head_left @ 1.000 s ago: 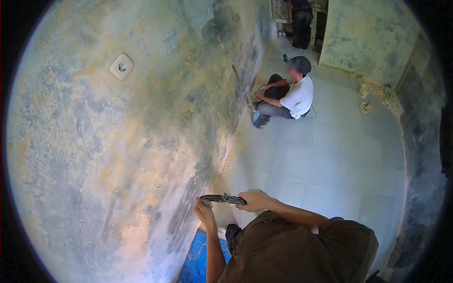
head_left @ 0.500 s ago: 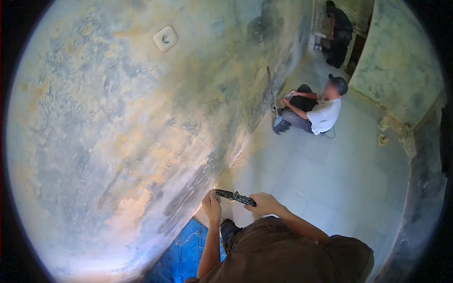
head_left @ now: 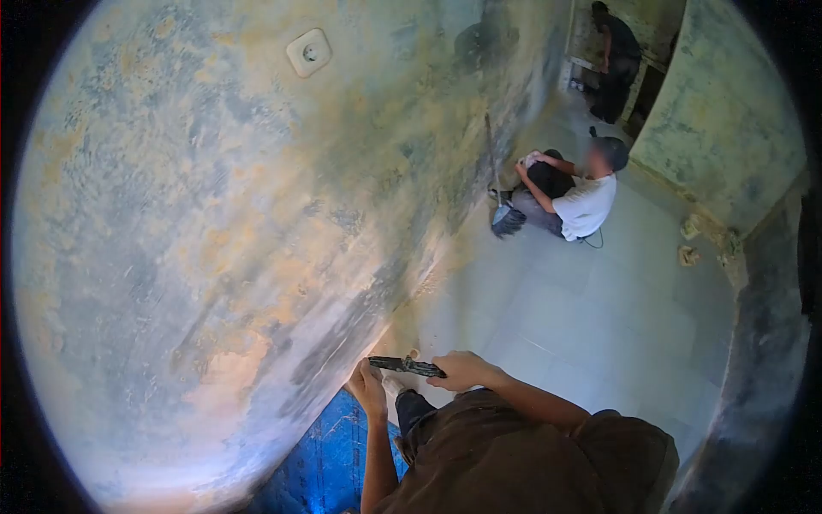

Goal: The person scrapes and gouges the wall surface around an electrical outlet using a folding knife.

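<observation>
My right hand (head_left: 465,371) is closed around one end of a dark, slim hand tool (head_left: 404,366), whose exact kind I cannot make out. At the tool's other end, close to the wall, the fingers of my left hand (head_left: 368,390) are closed on its tip. The tool lies almost level across the view, between both hands. Beside them rises the patchy, stained wall (head_left: 257,257). Below my left hand is a blue surface (head_left: 321,454).
A person in a white shirt (head_left: 586,206) sits on the tiled floor (head_left: 531,308) near a broom (head_left: 505,218). Another person (head_left: 616,64) stands at the far doorway. A wall socket (head_left: 309,53) is high on the left wall. Crumpled scraps (head_left: 687,255) lie at right.
Both hands and the tool have shifted left and slightly down in the view, nearer the wall. My foot has moved. The seated person's hands are a little higher.
</observation>
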The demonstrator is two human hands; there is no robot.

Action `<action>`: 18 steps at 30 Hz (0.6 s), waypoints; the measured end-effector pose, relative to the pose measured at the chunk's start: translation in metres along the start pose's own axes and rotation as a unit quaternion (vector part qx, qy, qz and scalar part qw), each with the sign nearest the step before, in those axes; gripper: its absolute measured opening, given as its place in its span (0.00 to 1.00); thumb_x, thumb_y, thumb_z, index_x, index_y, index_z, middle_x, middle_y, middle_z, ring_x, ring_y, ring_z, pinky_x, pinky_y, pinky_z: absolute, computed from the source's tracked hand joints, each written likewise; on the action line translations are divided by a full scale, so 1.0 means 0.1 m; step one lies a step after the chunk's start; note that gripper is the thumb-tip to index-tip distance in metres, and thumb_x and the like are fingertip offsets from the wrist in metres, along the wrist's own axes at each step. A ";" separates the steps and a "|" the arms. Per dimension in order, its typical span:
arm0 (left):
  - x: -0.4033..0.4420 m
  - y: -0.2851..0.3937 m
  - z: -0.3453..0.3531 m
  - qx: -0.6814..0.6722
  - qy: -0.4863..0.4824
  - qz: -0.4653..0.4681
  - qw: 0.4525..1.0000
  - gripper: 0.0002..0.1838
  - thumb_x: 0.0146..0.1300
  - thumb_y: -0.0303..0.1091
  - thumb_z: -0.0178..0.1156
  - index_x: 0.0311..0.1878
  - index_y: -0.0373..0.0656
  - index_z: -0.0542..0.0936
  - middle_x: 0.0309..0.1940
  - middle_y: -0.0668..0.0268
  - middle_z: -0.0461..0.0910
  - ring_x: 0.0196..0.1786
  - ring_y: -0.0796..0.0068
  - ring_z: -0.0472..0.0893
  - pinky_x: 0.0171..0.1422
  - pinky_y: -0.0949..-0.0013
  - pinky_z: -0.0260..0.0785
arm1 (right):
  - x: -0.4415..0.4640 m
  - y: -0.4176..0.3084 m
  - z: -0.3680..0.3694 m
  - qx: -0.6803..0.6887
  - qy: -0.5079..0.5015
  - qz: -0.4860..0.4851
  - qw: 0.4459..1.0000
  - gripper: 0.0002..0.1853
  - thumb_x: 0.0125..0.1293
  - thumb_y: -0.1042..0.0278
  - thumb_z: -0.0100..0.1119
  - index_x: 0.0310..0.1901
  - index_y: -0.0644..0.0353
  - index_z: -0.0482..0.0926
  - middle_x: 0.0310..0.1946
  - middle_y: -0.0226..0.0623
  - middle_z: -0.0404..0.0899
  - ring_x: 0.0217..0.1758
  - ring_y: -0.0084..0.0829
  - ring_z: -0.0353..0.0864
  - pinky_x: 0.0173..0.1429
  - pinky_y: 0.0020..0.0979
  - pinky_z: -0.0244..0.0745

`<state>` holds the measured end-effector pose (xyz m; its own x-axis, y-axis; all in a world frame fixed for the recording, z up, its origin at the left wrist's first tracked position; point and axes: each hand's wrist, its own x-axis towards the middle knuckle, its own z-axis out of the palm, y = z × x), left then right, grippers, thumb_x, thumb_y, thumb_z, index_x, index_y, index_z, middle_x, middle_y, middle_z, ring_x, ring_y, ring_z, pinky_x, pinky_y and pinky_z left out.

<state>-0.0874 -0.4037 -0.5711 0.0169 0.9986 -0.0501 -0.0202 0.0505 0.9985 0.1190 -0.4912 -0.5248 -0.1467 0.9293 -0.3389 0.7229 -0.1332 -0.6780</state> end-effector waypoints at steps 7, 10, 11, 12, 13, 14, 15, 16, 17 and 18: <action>0.11 -0.01 -0.04 0.130 -0.046 0.019 0.990 0.21 0.69 0.33 0.58 0.18 0.40 0.68 0.14 0.74 0.63 0.20 0.85 0.59 0.24 0.71 0.50 | 0.05 0.03 0.16 -0.016 -0.007 0.027 0.999 0.25 0.66 0.43 0.57 0.44 0.61 0.77 0.33 0.54 0.81 0.41 0.54 0.82 0.47 0.51 0.74; 0.22 -0.03 -0.04 0.182 -0.063 0.082 0.978 0.21 0.69 0.34 0.57 0.18 0.37 0.70 0.12 0.71 0.65 0.19 0.81 0.62 0.24 0.68 0.53 | 0.06 -0.04 0.14 -0.002 -0.012 0.054 0.998 0.25 0.65 0.44 0.57 0.48 0.62 0.76 0.33 0.53 0.82 0.42 0.54 0.82 0.47 0.52 0.75; 0.25 -0.03 -0.05 0.192 -0.086 0.062 0.976 0.21 0.69 0.34 0.57 0.18 0.37 0.71 0.12 0.70 0.65 0.19 0.80 0.63 0.24 0.67 0.54 | 0.04 -0.05 0.13 0.001 0.005 0.054 0.999 0.25 0.65 0.43 0.56 0.43 0.62 0.78 0.32 0.53 0.82 0.40 0.54 0.82 0.47 0.52 0.75; 0.30 -0.01 -0.10 0.206 -0.109 0.044 0.971 0.22 0.69 0.34 0.56 0.18 0.36 0.72 0.12 0.69 0.66 0.18 0.80 0.64 0.24 0.67 0.55 | 0.06 -0.08 0.14 0.007 0.023 0.050 0.998 0.25 0.66 0.42 0.56 0.38 0.62 0.79 0.30 0.52 0.82 0.39 0.54 0.82 0.46 0.52 0.75; 0.41 0.01 -0.12 0.220 -0.131 0.028 0.966 0.22 0.70 0.35 0.56 0.18 0.36 0.73 0.12 0.68 0.67 0.18 0.79 0.65 0.24 0.67 0.55 | 0.12 -0.10 0.11 0.007 0.027 0.059 0.998 0.25 0.66 0.42 0.56 0.38 0.62 0.80 0.30 0.52 0.82 0.39 0.54 0.83 0.46 0.52 0.75; 0.49 0.02 -0.19 0.218 -0.153 0.032 0.963 0.22 0.70 0.35 0.56 0.18 0.36 0.73 0.12 0.68 0.67 0.18 0.79 0.65 0.24 0.67 0.56 | 0.15 -0.13 0.13 0.013 0.025 0.068 0.997 0.25 0.66 0.42 0.56 0.38 0.62 0.80 0.30 0.51 0.82 0.38 0.54 0.83 0.46 0.52 0.75; 0.56 0.05 -0.23 0.216 -0.174 0.033 0.960 0.22 0.70 0.36 0.56 0.18 0.36 0.73 0.12 0.67 0.68 0.18 0.79 0.66 0.24 0.67 0.56 | 0.17 -0.17 0.18 0.017 0.019 0.078 0.997 0.25 0.66 0.42 0.56 0.37 0.62 0.80 0.29 0.51 0.82 0.38 0.54 0.83 0.45 0.52 0.75; 0.63 0.08 -0.24 0.211 -0.193 0.034 0.958 0.23 0.70 0.36 0.57 0.18 0.36 0.73 0.12 0.67 0.68 0.18 0.79 0.66 0.24 0.67 0.56 | 0.24 -0.18 0.23 0.008 0.020 0.092 0.995 0.25 0.66 0.42 0.56 0.39 0.61 0.80 0.29 0.50 0.82 0.38 0.54 0.83 0.46 0.51 0.76; 0.69 0.12 -0.25 0.204 -0.211 0.035 0.955 0.23 0.70 0.37 0.57 0.18 0.36 0.73 0.12 0.67 0.69 0.18 0.79 0.66 0.24 0.67 0.56 | 0.27 -0.22 0.27 0.010 0.027 0.092 0.995 0.25 0.66 0.42 0.56 0.39 0.61 0.80 0.30 0.50 0.82 0.38 0.54 0.83 0.46 0.51 0.76; 0.71 0.28 -0.23 0.201 -0.216 0.050 0.954 0.23 0.70 0.37 0.57 0.19 0.36 0.73 0.13 0.67 0.70 0.18 0.80 0.66 0.24 0.67 0.56 | 0.31 -0.27 0.26 0.009 0.035 0.091 0.995 0.25 0.66 0.42 0.56 0.39 0.61 0.80 0.30 0.50 0.82 0.38 0.54 0.83 0.46 0.51 0.76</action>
<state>-0.1097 -0.3307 -0.5473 0.4481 0.8936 -0.0267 0.3395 -0.1425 0.9298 0.0772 -0.4680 -0.5334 0.0325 0.9109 -0.4114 0.7215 -0.3063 -0.6211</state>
